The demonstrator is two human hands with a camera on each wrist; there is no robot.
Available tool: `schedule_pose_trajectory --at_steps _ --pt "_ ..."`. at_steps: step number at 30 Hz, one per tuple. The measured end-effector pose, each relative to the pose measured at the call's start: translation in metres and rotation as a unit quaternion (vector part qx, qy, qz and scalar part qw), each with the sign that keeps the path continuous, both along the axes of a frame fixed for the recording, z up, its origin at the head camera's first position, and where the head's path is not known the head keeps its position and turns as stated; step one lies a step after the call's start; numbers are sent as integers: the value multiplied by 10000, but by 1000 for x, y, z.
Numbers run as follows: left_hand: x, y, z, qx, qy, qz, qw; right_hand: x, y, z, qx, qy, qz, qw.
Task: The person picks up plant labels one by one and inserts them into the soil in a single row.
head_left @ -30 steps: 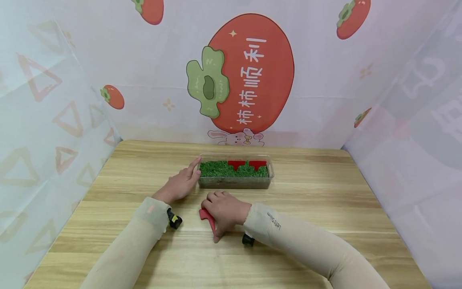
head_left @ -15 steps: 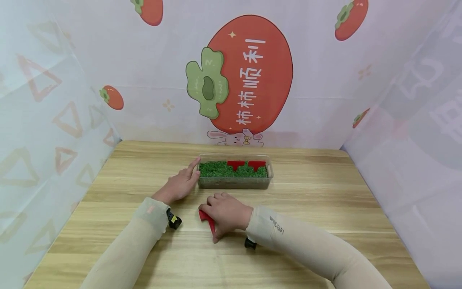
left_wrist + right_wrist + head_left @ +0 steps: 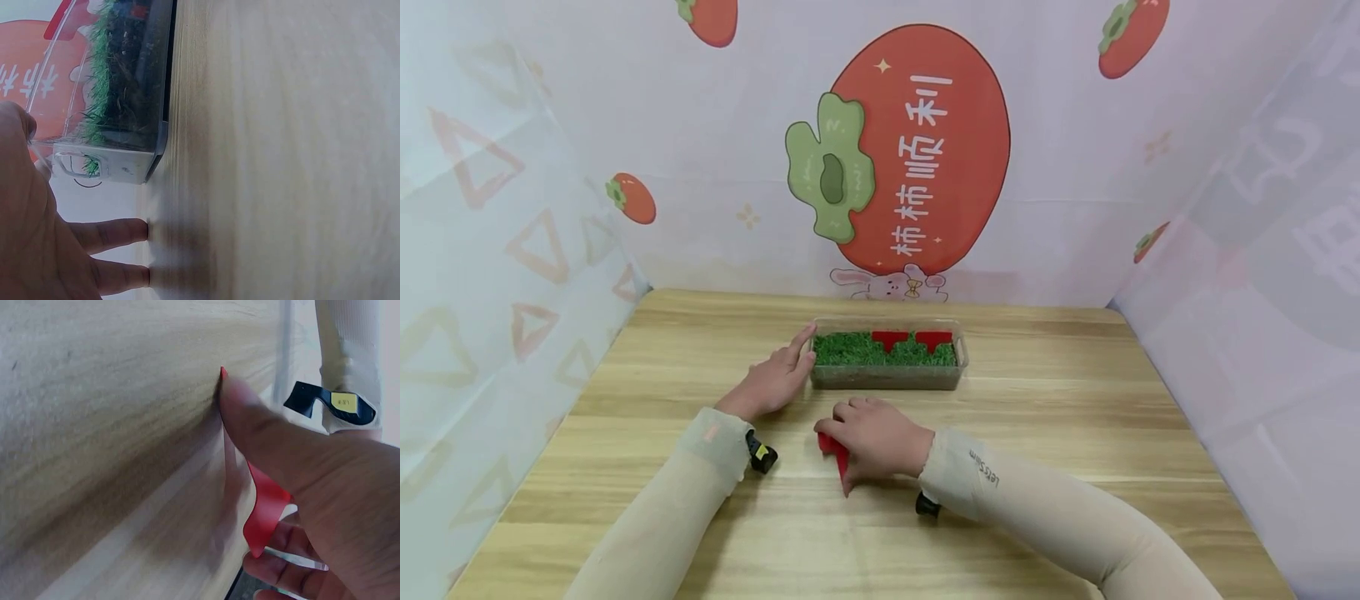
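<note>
My right hand grips a red T-shaped plant label just above the table, in front of the box. In the right wrist view, the thumb lies along the label near its pointed tip, and fingers touch its wide end. My left hand rests against the left end of a clear plastic box, fingers mostly straight. The left wrist view has two fingertips touching the table beside that box. Green artificial grass fills it, and two red labels stand upright toward its right side.
The box stands on a wood-grain table, near its back edge. Behind it hangs a white cloth printed with persimmons, and similar cloth hangs at both sides. A black wrist camera sits on the left sleeve.
My right hand shifts slightly to the right, and the red plant label tilts and turns in its grip, so less of it shows. The left hand and the box stay put.
</note>
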State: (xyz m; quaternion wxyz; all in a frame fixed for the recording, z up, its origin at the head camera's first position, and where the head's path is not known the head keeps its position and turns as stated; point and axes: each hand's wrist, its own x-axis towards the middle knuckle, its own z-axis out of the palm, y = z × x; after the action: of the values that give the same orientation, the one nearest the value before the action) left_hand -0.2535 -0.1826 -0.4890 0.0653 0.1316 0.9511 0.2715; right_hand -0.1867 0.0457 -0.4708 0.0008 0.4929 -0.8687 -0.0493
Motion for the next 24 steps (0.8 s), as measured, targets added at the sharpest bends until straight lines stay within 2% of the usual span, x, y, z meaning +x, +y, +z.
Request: schedule_pose_trajectory --at_steps 15,24 --pt "0 0 2 9 -101 -17 9999 -12 11 17 -729 -103 323 9968" --pt "0 0 3 -7 -149 -29 9999 -18 16 29 -1023 100 331 9941"
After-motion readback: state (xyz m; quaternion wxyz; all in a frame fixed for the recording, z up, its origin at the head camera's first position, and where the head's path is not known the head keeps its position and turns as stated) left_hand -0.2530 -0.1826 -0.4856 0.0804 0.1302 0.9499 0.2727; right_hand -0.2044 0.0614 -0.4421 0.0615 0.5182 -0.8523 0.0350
